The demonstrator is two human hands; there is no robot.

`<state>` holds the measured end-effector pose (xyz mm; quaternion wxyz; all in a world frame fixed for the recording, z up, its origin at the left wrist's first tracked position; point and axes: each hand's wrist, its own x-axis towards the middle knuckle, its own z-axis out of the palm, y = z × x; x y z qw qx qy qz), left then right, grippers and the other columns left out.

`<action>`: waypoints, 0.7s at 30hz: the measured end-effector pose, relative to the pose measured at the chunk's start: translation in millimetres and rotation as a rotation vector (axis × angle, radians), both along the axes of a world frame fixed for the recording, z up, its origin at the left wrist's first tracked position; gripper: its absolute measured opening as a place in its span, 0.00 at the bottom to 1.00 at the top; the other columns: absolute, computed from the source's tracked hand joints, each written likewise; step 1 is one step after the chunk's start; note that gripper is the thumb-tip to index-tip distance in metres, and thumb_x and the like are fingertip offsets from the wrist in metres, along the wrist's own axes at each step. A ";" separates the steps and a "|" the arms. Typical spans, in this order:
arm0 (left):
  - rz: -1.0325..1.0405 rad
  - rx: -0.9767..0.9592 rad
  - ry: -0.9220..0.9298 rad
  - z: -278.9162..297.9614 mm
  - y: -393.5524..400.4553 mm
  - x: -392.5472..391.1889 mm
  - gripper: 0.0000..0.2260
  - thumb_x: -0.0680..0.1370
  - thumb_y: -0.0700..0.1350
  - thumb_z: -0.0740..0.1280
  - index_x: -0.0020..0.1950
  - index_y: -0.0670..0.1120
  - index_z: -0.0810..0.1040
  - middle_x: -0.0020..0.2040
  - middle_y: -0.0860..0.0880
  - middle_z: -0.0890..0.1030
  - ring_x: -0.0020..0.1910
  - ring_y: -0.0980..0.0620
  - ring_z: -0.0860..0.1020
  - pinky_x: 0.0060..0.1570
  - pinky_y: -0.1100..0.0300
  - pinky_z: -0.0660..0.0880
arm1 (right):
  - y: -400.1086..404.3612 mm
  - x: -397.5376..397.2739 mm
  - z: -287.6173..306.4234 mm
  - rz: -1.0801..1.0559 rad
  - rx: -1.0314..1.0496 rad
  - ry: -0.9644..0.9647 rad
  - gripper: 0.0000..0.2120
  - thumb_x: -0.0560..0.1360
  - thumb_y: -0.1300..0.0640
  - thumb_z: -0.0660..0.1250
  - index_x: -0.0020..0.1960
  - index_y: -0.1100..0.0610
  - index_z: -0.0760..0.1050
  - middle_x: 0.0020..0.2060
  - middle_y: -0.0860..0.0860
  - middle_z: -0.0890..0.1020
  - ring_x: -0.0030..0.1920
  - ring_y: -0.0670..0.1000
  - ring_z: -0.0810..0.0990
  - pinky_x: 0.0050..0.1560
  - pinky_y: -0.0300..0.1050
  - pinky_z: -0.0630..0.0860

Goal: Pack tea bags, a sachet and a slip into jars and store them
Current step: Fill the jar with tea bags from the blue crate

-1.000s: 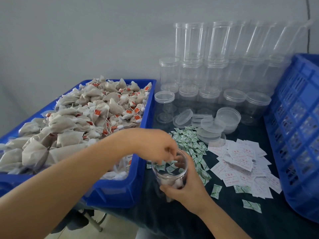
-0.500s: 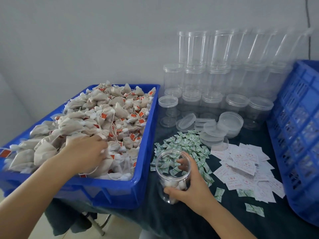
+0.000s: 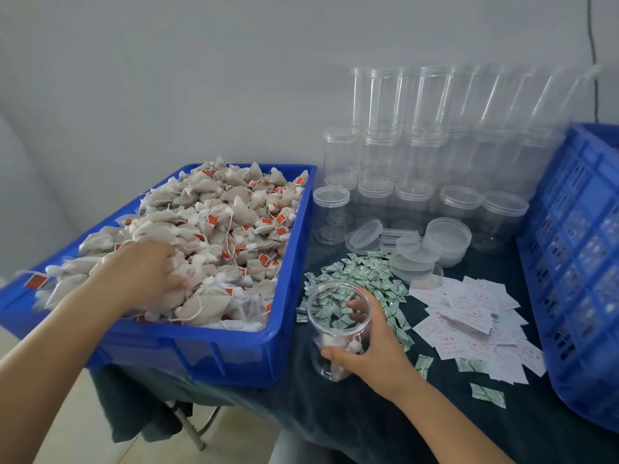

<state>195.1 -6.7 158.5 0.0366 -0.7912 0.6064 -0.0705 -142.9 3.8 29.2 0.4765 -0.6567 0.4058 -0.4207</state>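
Dark-clothed table [image 3: 385, 426] against grey wall. Blue tray [image 3: 207, 349] heaped with tea bags [image 3: 231, 222], left of upright open jar [image 3: 338, 329]. Right hand [image 3: 371, 353] wrapped round jar; left hand [image 3: 144, 276], nearer the heap, digging in, grasp unclear.

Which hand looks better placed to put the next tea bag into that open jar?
The left hand, probably. It already lies on the tea bags in the blue tray, beside the jar. The right hand is wrapped round the jar, holding it steady on the table.
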 end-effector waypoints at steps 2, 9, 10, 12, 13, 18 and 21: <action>-0.016 -0.010 0.061 2.3 1.5 1.9 0.16 0.72 0.59 0.70 0.50 0.48 0.76 0.39 0.53 0.77 0.37 0.55 0.74 0.36 0.62 0.68 | -0.4 0.3 -0.9 -0.004 -0.011 0.000 0.42 0.58 0.44 0.81 0.59 0.19 0.61 0.57 0.28 0.74 0.63 0.37 0.75 0.61 0.34 0.74; -0.238 0.379 0.285 33.7 14.0 36.7 0.14 0.71 0.50 0.73 0.53 0.65 0.75 0.54 0.66 0.73 0.50 0.62 0.74 0.53 0.62 0.73 | 0.0 1.0 -0.3 -0.023 -0.023 0.016 0.42 0.57 0.44 0.81 0.59 0.19 0.60 0.58 0.28 0.73 0.63 0.35 0.74 0.58 0.29 0.73; -0.238 0.428 0.279 38.2 15.9 38.9 0.16 0.72 0.49 0.72 0.52 0.69 0.73 0.54 0.67 0.73 0.51 0.63 0.74 0.55 0.62 0.73 | 0.2 1.1 0.1 -0.025 -0.019 0.017 0.42 0.58 0.44 0.81 0.60 0.20 0.60 0.58 0.29 0.73 0.63 0.34 0.74 0.57 0.28 0.73; -0.244 0.469 0.279 42.7 15.8 39.9 0.17 0.72 0.49 0.71 0.50 0.71 0.73 0.53 0.66 0.76 0.50 0.64 0.75 0.53 0.64 0.73 | 0.5 0.8 0.5 -0.021 -0.021 0.015 0.42 0.59 0.46 0.81 0.61 0.21 0.60 0.57 0.28 0.73 0.61 0.32 0.74 0.55 0.26 0.72; -0.243 0.471 0.281 42.7 14.1 39.9 0.16 0.72 0.49 0.72 0.50 0.70 0.73 0.52 0.65 0.77 0.49 0.63 0.76 0.50 0.66 0.73 | 0.4 0.6 0.0 -0.016 -0.022 0.011 0.43 0.61 0.49 0.82 0.62 0.23 0.60 0.58 0.30 0.73 0.61 0.32 0.74 0.55 0.25 0.72; -0.264 0.356 0.270 42.7 5.3 37.1 0.13 0.68 0.52 0.77 0.47 0.64 0.77 0.43 0.57 0.78 0.40 0.57 0.77 0.36 0.69 0.73 | -0.7 -1.6 -2.3 -0.002 -0.008 0.018 0.43 0.64 0.55 0.82 0.64 0.28 0.60 0.56 0.27 0.72 0.61 0.31 0.72 0.54 0.25 0.72; -0.273 0.286 0.277 52.2 2.5 36.9 0.12 0.65 0.53 0.78 0.41 0.65 0.78 0.37 0.59 0.80 0.34 0.61 0.78 0.34 0.66 0.71 | -0.1 -1.7 -0.6 -0.012 -0.008 0.035 0.43 0.63 0.53 0.82 0.60 0.21 0.59 0.55 0.25 0.71 0.61 0.29 0.71 0.53 0.23 0.71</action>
